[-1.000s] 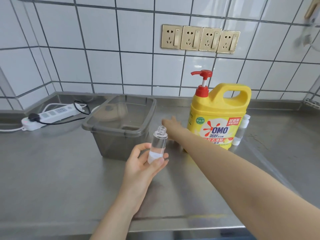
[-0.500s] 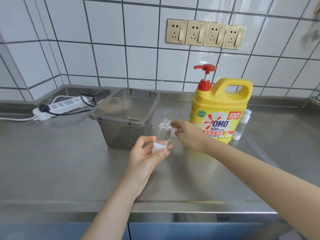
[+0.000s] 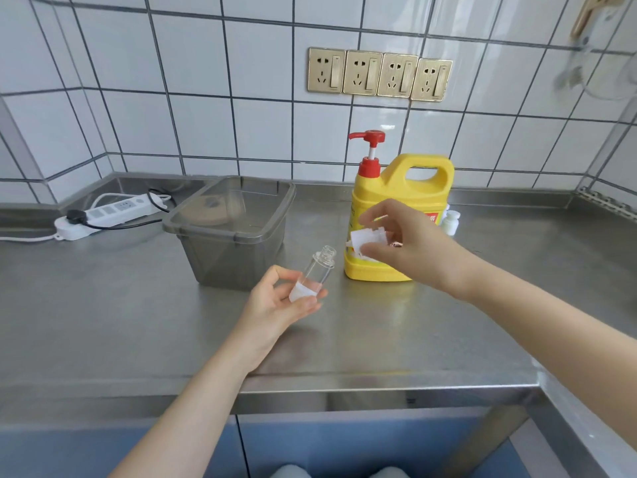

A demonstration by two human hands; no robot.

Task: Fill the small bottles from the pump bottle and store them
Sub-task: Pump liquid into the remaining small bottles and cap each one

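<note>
My left hand holds a small clear bottle by its lower part, tilted to the right, its neck uncapped and a white layer at its bottom. My right hand hovers just right of the neck, pinching a white cap. Behind my right hand stands the yellow pump bottle with a red pump head. Another small bottle with a white cap peeks out to the right of the pump bottle. A grey translucent bin sits to the left.
A white power strip with a black plug lies at the back left of the steel counter. Gold wall sockets are on the tiled wall. The counter's front edge runs below my arms.
My right hand came back from beside the pump bottle with the white cap and lifted it toward the bottle neck. My left hand tilted the small bottle to the right.
</note>
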